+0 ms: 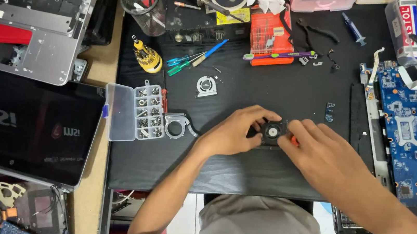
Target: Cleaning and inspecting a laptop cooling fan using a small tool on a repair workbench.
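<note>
On the black mat (pixel 253 91) near the middle of the table, a small black fan (pixel 272 132) is held between both hands. The left hand (pixel 235 130) is closed around the fan's left edge, its fingers curled over the far side, while the right hand (pixel 320 150) is pressed against the right edge, fingers bent down onto it; a bit of orange is seen just under the right fingers, but what it belongs to cannot be told. A silver fan blade wheel (pixel 206 86) is laid on the mat farther off, to the left of the hands. A metal fan cover (pixel 176 125) is placed to the left of the left hand, just beside a clear screw box (pixel 135 112) with its lid open. A yellow screwdriver handle (pixel 147 58) and blue and green screwdrivers (pixel 188 61) are found at the far left of the mat. An orange parts case (pixel 270 35) is set at the far side, with a toothbrush (pixel 278 55) lying across it. A blue circuit board (pixel 408 129) is seen on the right, and a closed black laptop (pixel 29 125) lies at the left, well apart from the hands.
</note>
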